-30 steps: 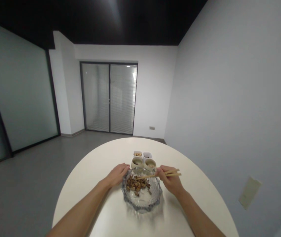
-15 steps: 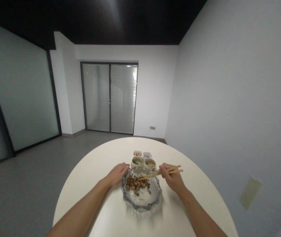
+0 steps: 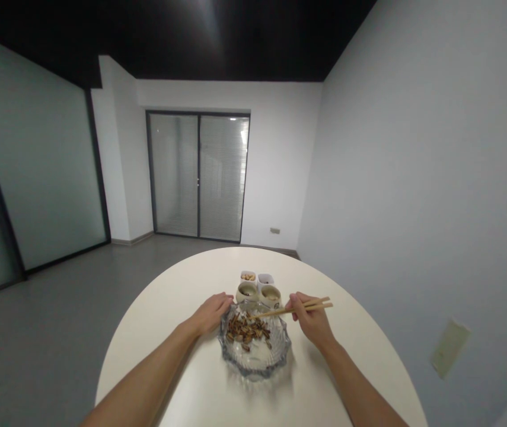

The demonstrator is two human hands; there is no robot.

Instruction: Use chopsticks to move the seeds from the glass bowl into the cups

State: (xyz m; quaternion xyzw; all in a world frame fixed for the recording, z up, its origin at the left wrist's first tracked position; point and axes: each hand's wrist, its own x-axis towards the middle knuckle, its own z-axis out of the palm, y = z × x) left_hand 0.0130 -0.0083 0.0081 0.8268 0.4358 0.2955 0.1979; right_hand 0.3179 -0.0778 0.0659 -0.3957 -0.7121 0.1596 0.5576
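Observation:
My right hand (image 3: 309, 317) is closed around a pair of wooden chopsticks (image 3: 319, 305). The chopstick tips reach over a clear glass bowl (image 3: 257, 373) with a scalloped rim, just above the brown seed-like pieces (image 3: 242, 331) heaped in its far left part. Whether the tips pinch a piece is too small to tell. On the bowl's left side, my left hand (image 3: 212, 311) lies against the rim with its fingers stretched out. Right behind the bowl stand two greenish cups, the left cup (image 3: 247, 291) and the right cup (image 3: 271, 295), with small contents inside.
Behind the cups are two small white dishes: the left dish (image 3: 248, 274) holds pale nut-like pieces, and the right dish (image 3: 266, 279) holds something dark. Everything stands on a round cream table (image 3: 182, 281). A white wall (image 3: 413, 178) rises to the right.
My right hand has shifted slightly right and up, and the chopstick tips have lifted a little from the pieces. My left hand and the bowl have stayed in place.

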